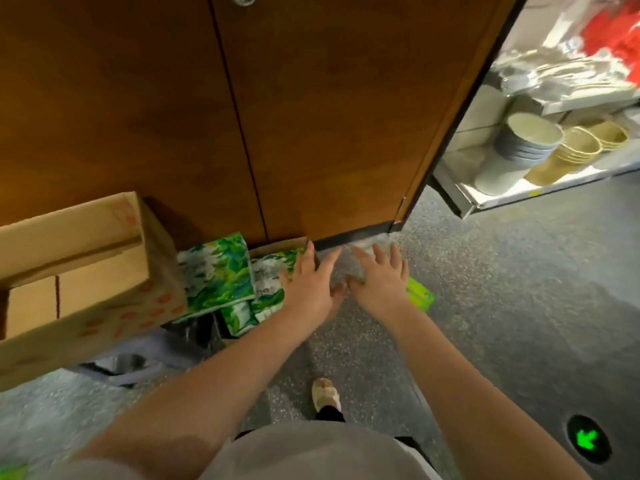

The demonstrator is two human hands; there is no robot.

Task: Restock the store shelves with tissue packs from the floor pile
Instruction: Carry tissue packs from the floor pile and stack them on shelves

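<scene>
Several tissue packs — low carton

glossy wood cabinet, matt cardboard box, speckled floor

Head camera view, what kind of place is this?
Most likely a shop aisle: a display shelf with stacked bowls, tissue packs piled by a cardboard box, and a green floor arrow.
</scene>
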